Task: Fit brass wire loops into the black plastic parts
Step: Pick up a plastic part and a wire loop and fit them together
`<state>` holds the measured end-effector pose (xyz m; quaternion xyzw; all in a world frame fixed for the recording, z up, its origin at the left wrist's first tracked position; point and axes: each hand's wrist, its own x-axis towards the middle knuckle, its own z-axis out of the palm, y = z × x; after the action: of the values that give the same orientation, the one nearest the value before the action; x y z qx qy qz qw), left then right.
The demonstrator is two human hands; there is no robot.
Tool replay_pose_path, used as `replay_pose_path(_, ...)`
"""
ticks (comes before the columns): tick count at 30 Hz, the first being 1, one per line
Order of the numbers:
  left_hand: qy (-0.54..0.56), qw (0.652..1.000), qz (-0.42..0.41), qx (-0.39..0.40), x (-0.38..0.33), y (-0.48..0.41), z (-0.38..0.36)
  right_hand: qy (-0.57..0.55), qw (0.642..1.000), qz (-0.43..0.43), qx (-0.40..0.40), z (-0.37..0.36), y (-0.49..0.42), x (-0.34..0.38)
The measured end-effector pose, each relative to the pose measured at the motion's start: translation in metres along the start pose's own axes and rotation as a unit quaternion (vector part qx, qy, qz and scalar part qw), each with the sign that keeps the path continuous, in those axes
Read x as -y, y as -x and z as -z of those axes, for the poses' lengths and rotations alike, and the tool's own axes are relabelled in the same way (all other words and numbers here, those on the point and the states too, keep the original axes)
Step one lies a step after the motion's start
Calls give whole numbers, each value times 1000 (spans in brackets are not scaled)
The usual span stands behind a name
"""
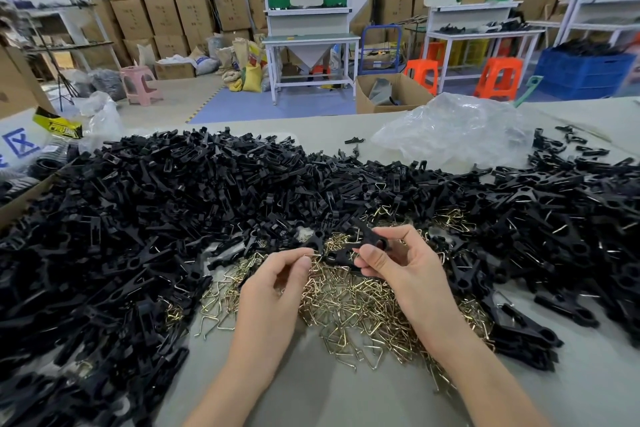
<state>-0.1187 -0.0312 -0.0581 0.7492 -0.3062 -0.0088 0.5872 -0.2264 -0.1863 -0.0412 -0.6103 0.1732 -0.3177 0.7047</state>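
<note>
Two hands above desk (329, 399) | left hand (277, 284): my fingers pinch a brass wire loop (313, 256) | right hand (405, 263): my fingers grip a black plastic part (341, 255)

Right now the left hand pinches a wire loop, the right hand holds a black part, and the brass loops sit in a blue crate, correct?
No. The head view shows the brass loops heaped loose on the table. The left hand does pinch a wire loop; the right hand holds a black part.
</note>
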Motion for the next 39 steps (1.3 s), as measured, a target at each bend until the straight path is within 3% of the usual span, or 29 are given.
replay_pose_path(8,224,966,106,79,-4,-1,-2,110,991,27,74,-2,4,-2)
replay_pose_path(19,276,953,120,35,-2,-4,-4,137,987,26,75,-1,3,-4)
replay_pose_path(22,337,931,143,10,-2,-6,-4,141,987,23,77,-1,3,-5)
replay_pose_path(39,382,895,229,22,-15,-1,-16,123,988,15,90,-7,6,-5)
